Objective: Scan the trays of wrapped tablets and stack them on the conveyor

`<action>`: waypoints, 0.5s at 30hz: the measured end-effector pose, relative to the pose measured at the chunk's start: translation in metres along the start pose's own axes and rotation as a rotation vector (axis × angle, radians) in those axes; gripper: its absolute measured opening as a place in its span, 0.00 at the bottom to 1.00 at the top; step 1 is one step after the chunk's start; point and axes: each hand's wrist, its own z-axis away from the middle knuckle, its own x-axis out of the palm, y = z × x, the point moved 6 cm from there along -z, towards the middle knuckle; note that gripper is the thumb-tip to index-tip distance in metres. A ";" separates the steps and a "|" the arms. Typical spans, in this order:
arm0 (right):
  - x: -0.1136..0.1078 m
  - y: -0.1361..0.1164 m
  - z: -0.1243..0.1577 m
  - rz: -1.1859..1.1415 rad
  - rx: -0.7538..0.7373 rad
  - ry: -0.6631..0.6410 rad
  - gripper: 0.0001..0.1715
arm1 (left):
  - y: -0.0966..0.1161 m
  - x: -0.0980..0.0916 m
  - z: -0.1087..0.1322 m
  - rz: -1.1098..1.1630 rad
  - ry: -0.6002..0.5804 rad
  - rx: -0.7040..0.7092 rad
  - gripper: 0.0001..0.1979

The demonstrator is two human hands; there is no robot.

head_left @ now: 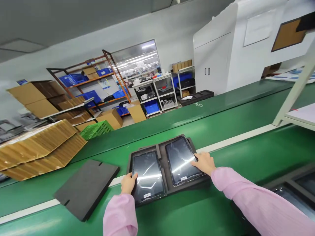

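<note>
Currently: green belt; shelves behind; left hand grip: pinching tray; right hand grip: can't tell.

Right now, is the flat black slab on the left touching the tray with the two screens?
Apart: the head view shows green belt between the slab and the tray.

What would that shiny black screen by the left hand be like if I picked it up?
The screen by the left hand is probably stiff, since its edges look straight. Its bright glare suggests a smooth face that might be slippery. That glass-like face may also be fragile; it lies in a foam-like tray.
</note>
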 end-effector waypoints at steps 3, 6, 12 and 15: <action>0.005 0.011 -0.002 0.024 0.042 -0.037 0.28 | -0.007 0.002 -0.009 -0.055 -0.033 -0.038 0.08; 0.013 0.016 -0.002 -0.005 0.071 -0.103 0.30 | -0.009 -0.003 -0.009 -0.120 -0.008 -0.114 0.10; 0.017 0.018 0.001 -0.020 0.125 -0.083 0.35 | -0.009 -0.006 -0.001 -0.126 -0.082 -0.132 0.10; 0.013 0.012 0.004 -0.065 0.096 -0.057 0.43 | -0.004 -0.009 0.004 -0.108 -0.144 -0.080 0.16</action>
